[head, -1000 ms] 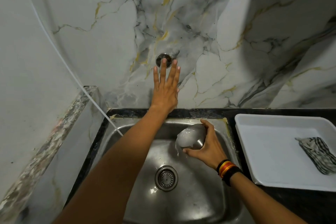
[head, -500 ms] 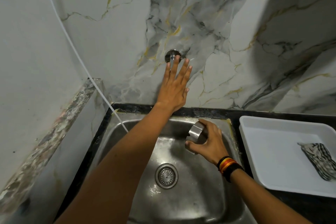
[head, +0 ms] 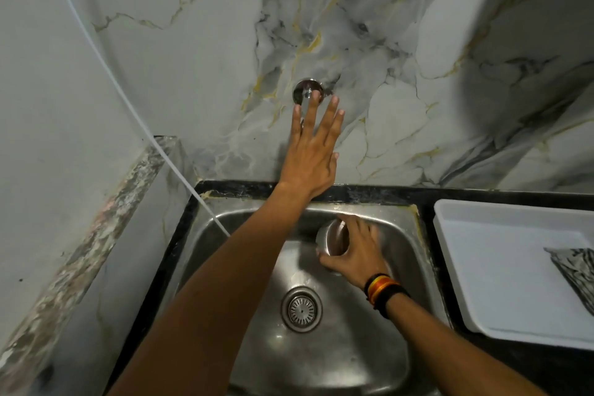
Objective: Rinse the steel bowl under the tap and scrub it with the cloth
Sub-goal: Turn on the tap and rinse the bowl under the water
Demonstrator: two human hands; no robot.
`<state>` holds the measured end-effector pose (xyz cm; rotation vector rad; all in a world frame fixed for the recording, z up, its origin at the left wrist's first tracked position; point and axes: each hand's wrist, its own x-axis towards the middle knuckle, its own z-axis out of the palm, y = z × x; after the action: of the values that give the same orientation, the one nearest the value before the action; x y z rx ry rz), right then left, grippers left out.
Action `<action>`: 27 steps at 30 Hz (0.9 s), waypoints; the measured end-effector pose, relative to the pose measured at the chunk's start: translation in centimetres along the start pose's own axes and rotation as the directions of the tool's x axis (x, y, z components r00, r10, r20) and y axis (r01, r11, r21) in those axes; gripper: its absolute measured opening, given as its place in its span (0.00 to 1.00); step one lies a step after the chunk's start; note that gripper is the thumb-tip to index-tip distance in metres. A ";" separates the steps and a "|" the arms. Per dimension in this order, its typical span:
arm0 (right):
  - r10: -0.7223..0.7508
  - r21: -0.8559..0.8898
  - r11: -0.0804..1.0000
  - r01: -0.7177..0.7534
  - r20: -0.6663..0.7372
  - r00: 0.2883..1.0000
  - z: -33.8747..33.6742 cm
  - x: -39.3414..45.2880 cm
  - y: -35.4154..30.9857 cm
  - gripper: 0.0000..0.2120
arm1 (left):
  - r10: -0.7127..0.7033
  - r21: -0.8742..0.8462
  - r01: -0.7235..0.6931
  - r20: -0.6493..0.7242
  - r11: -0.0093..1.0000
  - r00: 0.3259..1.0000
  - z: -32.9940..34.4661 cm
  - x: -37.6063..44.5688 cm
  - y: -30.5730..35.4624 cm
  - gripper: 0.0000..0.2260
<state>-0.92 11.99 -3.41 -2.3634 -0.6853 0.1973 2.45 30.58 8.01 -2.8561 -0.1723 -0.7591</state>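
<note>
Rinse step: small round steel bowl clasped in right hand over stainless sink; left hand, fingers spread and empty, at round chrome wall tap above; next, striped cloth, rightward in white plastic tray.

Veined marble wall behind black counter

Kitchen — steel sink, marble-look wall.
</note>
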 end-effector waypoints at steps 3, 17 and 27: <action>0.023 -0.073 0.997 -0.021 0.023 0.999 0.9 -0.1 0.1 0.47 | -0.010 0.016 0.011 -0.021 1.000 1.000 0.3 0.2 -0.3 0.37; 0.274 0.192 0.939 -0.284 0.078 0.959 0.8 -1.8 0.9 0.50 | 0.006 0.069 -0.013 0.107 0.997 0.994 -0.5 -0.1 0.0 0.39; 0.363 0.924 -0.145 -0.353 0.381 0.850 -9.1 -4.0 0.9 0.27 | 0.013 -0.185 0.035 0.250 0.982 0.968 -4.9 -0.7 1.7 0.31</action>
<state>-1.12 4.26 2.85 -0.9110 0.2763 0.6804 -0.21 27.88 11.59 -3.1280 -0.1577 -0.4327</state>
